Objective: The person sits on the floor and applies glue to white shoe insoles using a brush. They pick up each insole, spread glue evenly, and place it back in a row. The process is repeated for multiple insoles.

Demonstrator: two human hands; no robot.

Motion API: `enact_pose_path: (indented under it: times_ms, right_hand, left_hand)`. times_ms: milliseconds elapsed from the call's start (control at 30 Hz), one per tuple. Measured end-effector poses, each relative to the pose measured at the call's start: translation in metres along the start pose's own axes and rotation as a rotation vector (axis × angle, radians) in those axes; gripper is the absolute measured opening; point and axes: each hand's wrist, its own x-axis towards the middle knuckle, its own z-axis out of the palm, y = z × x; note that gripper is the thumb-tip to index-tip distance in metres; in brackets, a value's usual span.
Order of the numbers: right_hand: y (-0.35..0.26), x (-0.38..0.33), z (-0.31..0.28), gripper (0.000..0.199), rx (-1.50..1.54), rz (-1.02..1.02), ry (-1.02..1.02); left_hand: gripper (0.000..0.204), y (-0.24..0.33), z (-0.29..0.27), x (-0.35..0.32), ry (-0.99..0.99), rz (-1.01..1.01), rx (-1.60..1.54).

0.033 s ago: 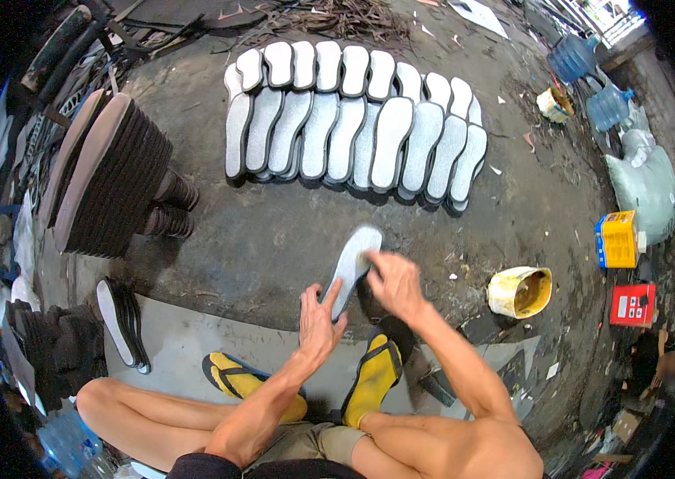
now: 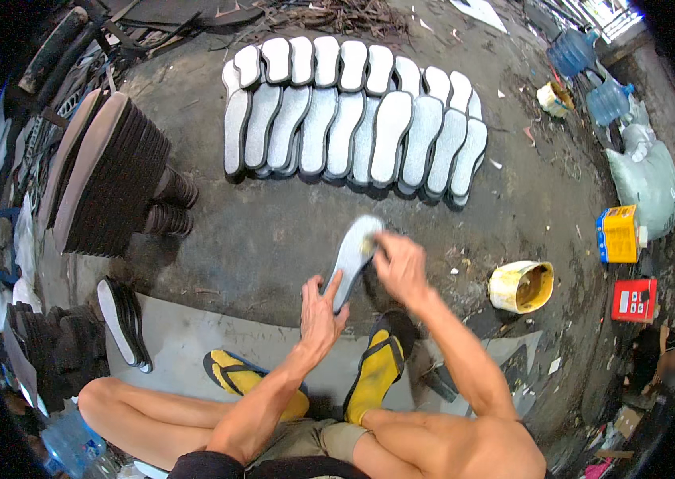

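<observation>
Left hand (image 2: 321,318) grips one sole (image 2: 352,254); right hand (image 2: 403,271) pinches blurred thing (image 2: 368,244) against it. Two tubs (image 2: 503,290), nearer one brown inside. Three blue jugs (image 2: 571,53).

The left hand (image 2: 322,313) grips a pale sole (image 2: 352,254); the right hand (image 2: 403,270), slightly blurred, meets its right edge; over there lie rows of soles (image 2: 391,137).

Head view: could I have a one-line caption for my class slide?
The left hand holds a pale sole, the right hand at its far end; rows of similar soles lie beyond.
</observation>
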Motion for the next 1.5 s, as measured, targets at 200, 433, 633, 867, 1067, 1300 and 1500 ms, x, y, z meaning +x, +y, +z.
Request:
enact_pose_path:
  times_ms: [200,433,633,867,1067,1300,1500]
  right_hand:
    - [0.035,0.049,0.015,0.036,-0.061,0.127,-0.015]
    - [-0.049,-0.079,0.038,0.049,0.095,-0.091,-0.222]
    - [-0.020,0.015,0.007,0.033,0.096,0.255,0.051]
    - [-0.009,0.091,0.034,0.039,-0.208,-0.298,-0.328]
    - [0.001,0.090,0.022,0.035,-0.201,0.025,-0.024]
    - [-0.048,0.003,0.061,0.042,-0.163,-0.103,-0.268]
    - [-0.107,-0.051,0.026,0.036,0.202,0.069,-0.248]
  left_hand:
    - [0.078,-0.011,-0.005,0.025,-0.069,-0.001,-0.065]
    - [0.073,-0.046,-0.028,0.016,-0.121,0.071,-0.116]
    - [0.077,-0.031,-0.018,0.007,-0.069,0.060,-0.054]
    - [0.081,-0.020,-0.003,0.004,0.023,0.004,0.039]
    - [0.082,-0.020,-0.004,0.003,-0.067,-0.095,0.015]
    - [0.061,-0.040,-0.024,0.009,0.128,-0.220,-0.272]
    - [0.050,-0.065,-0.057,0.017,0.411,-0.324,-0.376]
